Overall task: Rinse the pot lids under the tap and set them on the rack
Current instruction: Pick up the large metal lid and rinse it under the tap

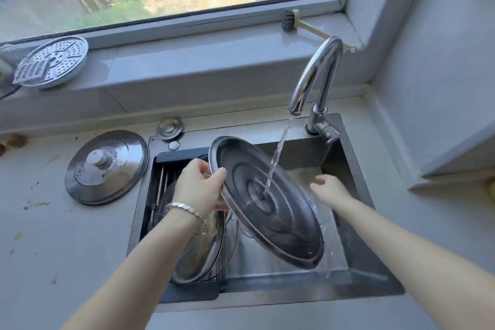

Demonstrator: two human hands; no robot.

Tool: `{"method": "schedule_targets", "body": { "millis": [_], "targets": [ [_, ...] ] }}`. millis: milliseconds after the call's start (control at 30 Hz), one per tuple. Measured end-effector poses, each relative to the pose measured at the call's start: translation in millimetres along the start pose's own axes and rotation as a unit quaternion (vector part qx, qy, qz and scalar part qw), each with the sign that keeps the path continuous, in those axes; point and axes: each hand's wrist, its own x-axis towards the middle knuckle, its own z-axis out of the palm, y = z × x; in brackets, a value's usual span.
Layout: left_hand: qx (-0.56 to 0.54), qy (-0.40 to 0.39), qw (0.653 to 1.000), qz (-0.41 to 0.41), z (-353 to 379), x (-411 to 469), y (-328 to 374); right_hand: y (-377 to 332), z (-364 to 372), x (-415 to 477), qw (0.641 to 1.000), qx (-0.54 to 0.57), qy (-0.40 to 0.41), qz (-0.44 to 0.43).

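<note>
My left hand (199, 187) grips the rim of a large steel pot lid (281, 211), tilted over the sink with its underside facing me. Water from the chrome tap (313, 80) runs onto the lid's middle. My right hand (330, 189) hovers just past the lid's right edge, fingers apart, holding nothing. Another steel lid (198, 257) leans in the black drying rack (182, 158) at the sink's left side, partly hidden by my left arm. A third lid (107, 166) with a white knob lies flat on the counter to the left.
The steel sink (356, 246) takes up the centre. A perforated steamer plate (53, 60) and a small grater rest on the window sill at left. A dish brush (292, 21) lies on the sill at right. A small drain cover (169, 128) sits behind the sink.
</note>
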Motion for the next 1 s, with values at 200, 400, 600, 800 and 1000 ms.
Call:
{"method": "schedule_targets", "body": {
  "millis": [200,400,600,800,1000],
  "targets": [
    [0.013,-0.046,0.998,-0.05,18.0,0.7,5.9,-40.9,-27.5,25.4,0.975,0.196,0.105,-0.025],
    [-0.008,-0.054,0.997,-0.057,21.5,0.3,8.3,-66.3,-27.5,27.7,0.974,0.199,0.1,-0.032],
    [-0.044,-0.077,0.993,-0.083,25.4,3.6,7.1,-78.5,-43.4,-29.4,0.991,-0.035,-0.09,-0.088],
    [-0.107,-0.092,0.983,-0.118,29.3,-1.7,17.2,-79.4,-38.3,-115.1,0.921,-0.146,-0.251,-0.258],
    [-0.157,-0.127,0.978,-0.056,32.6,-14.9,23.6,-67.4,-40.7,-114.7,0.906,-0.239,0.017,-0.348]
  ]
}}
